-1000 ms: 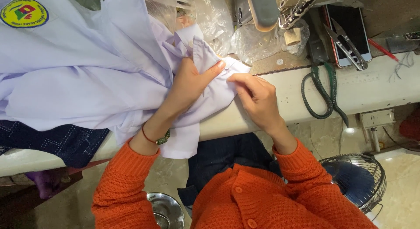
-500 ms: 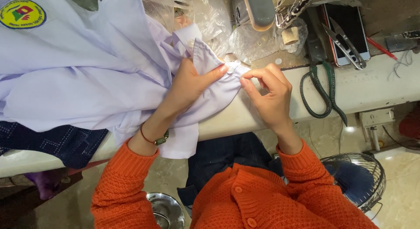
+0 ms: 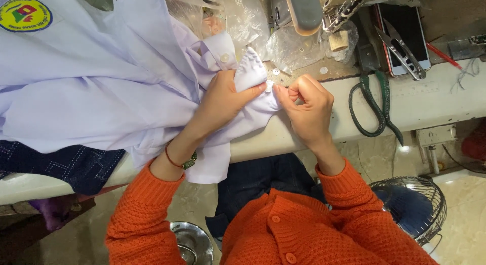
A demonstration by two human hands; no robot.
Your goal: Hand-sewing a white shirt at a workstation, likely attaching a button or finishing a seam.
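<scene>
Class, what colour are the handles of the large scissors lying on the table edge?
Dark green, seen in the head view: the scissors lie right of the right hand.

- Work table (image 3: 435, 100): pale, worn top with a rounded front edge, running across the view from left to right.
- Pale lilac shirt (image 3: 86, 92): spread over the left half of the table, 1 fold hanging over the front edge.
- Dark blue cloth (image 3: 66, 166): under the shirt at the left, draped over the edge.
- Green-handled scissors (image 3: 374, 105): lying flat on the right part, handles toward the front edge.
- Phone (image 3: 402, 34): at the back right, with small metal snips (image 3: 402, 49) resting on it.
- Clear plastic bags (image 3: 243, 22): crumpled at the back centre.
- Red pen (image 3: 444, 54): just beside the phone.
</scene>
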